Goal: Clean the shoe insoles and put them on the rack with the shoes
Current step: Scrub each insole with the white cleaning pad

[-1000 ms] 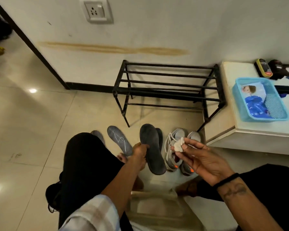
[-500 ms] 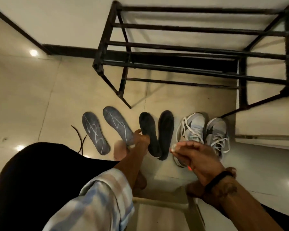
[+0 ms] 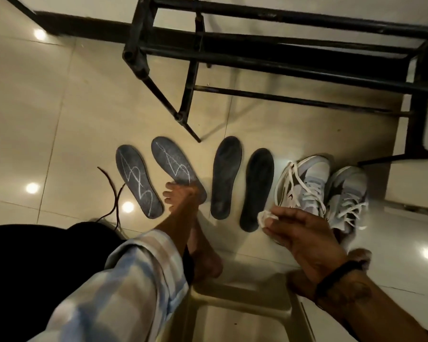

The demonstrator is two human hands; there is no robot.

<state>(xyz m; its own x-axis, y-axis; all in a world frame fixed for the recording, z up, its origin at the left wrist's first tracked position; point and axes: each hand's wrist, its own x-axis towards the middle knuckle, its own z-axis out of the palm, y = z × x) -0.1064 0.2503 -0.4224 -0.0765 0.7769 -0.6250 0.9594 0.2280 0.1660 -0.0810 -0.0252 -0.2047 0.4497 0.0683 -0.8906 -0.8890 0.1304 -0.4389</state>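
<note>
My left hand (image 3: pixel 181 193) reaches down from the lower centre of the frame, checked sleeve (image 3: pixel 124 287) pushed up the forearm, its grip curled onto the heel end of the second grey insole (image 3: pixel 176 166), the one with pale zigzag lines. Just left of it lies the first grey insole (image 3: pixel 137 181) with the same markings, flat on the floor and untouched. Right of my left hand, two plain dark insoles lie side by side, the nearer dark insole (image 3: pixel 226 176) and the farther dark insole (image 3: pixel 257 188), toes pointing to the top of the frame. My right hand (image 3: pixel 297 230) comes in from the lower right, a black band (image 3: pixel 339 272) on the wrist, fingers bent and pinching a small white wipe (image 3: pixel 265 217) right at the heel of the farther dark insole. Behind that hand stands a pair of grey and white sneakers (image 3: pixel 321 188) with loose white laces.

The floor (image 3: pixel 47 107) is glossy cream tile with bright ceiling-light reflections. A dark lace (image 3: pixel 114 191) trails across it at centre left. The black metal rack (image 3: pixel 269 53) fills the upper right, its bars bare, against a pale wall with a dark skirting. A pale stool (image 3: pixel 245 312) shows at the bottom centre, between my arms.
</note>
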